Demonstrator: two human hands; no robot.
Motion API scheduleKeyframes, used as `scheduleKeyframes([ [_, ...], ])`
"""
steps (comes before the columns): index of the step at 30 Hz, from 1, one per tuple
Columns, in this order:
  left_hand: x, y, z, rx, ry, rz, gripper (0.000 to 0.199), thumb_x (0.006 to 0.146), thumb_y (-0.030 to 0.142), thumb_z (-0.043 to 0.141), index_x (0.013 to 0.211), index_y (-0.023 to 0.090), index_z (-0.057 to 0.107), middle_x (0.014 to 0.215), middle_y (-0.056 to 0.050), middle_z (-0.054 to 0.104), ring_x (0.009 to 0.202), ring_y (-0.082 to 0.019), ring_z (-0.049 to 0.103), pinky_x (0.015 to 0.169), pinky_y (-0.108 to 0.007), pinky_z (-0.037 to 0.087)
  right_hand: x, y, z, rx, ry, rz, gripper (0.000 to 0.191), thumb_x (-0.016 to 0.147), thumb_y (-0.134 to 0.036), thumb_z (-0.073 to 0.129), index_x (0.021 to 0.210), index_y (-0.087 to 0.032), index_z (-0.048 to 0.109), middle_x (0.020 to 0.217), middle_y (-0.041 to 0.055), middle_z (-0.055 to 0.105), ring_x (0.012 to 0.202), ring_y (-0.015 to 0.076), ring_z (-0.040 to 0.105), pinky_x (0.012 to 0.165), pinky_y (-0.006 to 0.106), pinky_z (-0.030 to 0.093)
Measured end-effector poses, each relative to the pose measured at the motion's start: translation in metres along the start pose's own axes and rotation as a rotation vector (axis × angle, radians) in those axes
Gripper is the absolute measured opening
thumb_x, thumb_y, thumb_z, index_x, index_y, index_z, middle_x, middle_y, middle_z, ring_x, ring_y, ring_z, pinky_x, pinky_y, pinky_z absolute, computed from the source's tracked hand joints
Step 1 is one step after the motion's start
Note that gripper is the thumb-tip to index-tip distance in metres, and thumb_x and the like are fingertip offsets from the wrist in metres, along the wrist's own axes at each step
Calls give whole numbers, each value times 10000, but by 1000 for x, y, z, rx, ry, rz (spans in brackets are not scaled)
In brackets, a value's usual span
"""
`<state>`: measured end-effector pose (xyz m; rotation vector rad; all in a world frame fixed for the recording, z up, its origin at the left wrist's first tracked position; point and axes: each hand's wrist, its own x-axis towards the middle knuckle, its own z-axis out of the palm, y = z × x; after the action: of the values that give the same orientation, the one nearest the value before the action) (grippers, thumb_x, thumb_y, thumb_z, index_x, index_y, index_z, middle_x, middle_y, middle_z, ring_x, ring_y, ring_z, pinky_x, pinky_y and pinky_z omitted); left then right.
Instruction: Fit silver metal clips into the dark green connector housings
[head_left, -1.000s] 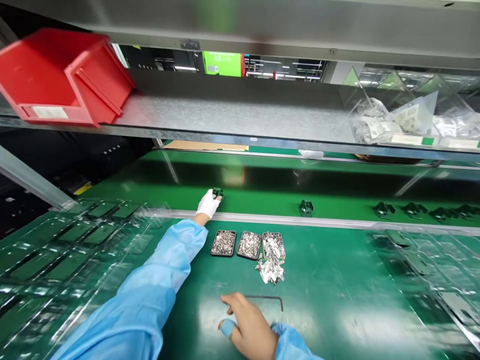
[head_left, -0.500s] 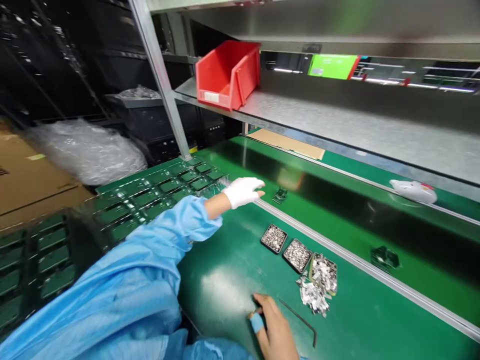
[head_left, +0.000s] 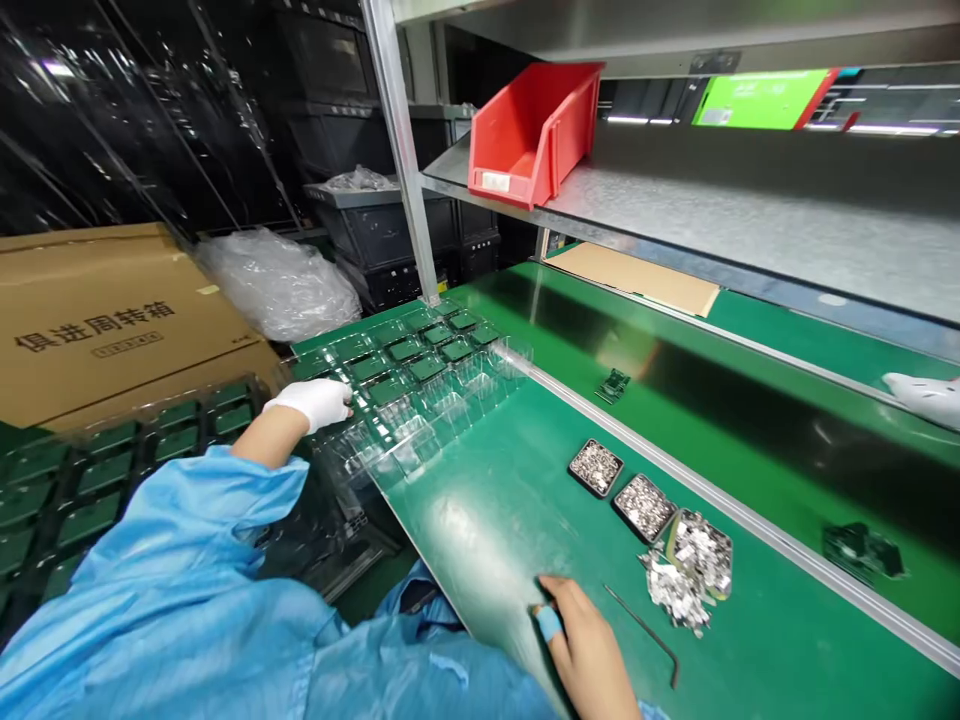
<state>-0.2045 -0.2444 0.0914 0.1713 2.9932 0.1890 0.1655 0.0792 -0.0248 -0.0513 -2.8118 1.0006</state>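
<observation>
Nearest, the bare right hand (head_left: 589,640) rests on the green table (head_left: 480,500), a blue band around its thumb; its thumb and index tips stand a little apart, with nothing visible between them. Just beside it, to its right, lies a hex key (head_left: 641,630), its long arm slanting down toward the lower right.

The white-gloved left hand (head_left: 311,402) reaches out over the near left part of a clear tray (head_left: 450,400). Its fingers curl downward and hide their tips, so I cannot tell whether they are closed on anything. A green board (head_left: 386,390) in the tray lies just right of those fingertips; its long axis is hard to judge at this slant. The left hand is far nearer to it than the right.

Farther off are three dishes of small metal parts (head_left: 645,508), then, beyond a metal strip (head_left: 645,440), a board assembly (head_left: 613,384).
</observation>
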Motion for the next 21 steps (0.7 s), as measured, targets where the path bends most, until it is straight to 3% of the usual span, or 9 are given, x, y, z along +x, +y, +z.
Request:
scheduleKeyframes([
  [5,-4,-4,4,179,-136,-60,273,526,339,756,712,169,649,936,-147,685,903,-358,635,796,-418,481,2,0,-4,-1,-9,43,283,907,-228,416,1120,-191,599,1087,80,668,1006,206,652,862,308,541],
  [10,-10,7,12,273,-148,-59,218,765,331,663,826,125,626,967,-99,665,920,-238,620,854,-422,467,2,-1,-4,15,5,57,284,898,-219,425,1107,-184,614,1076,86,672,994,206,653,870,313,535],
  [12,-15,11,15,285,-113,-66,182,834,300,591,814,121,614,931,-84,660,906,-215,615,861,-438,466,1,-1,-2,20,21,55,279,896,-217,431,1100,-188,619,1070,88,674,985,207,655,868,314,534],
  [16,-28,10,4,233,39,-64,109,805,211,532,789,126,598,856,-105,658,901,-294,622,809,-461,463,0,1,-1,22,15,53,283,891,-207,436,1109,-186,616,1074,89,672,987,207,652,871,321,532],
  [18,-35,9,-7,168,137,-65,180,815,240,483,902,138,604,886,-113,658,925,-317,613,809,-468,464,1,1,-1,25,7,54,286,892,-200,427,1107,-184,614,1073,87,670,990,207,649,871,326,531],
  [21,-46,16,-15,22,228,-9,361,839,316,428,1137,153,551,1048,-97,654,1016,-276,589,884,-411,463,2,-1,-2,41,19,59,277,909,-222,416,1101,-190,613,1048,85,672,971,205,651,857,327,532],
])
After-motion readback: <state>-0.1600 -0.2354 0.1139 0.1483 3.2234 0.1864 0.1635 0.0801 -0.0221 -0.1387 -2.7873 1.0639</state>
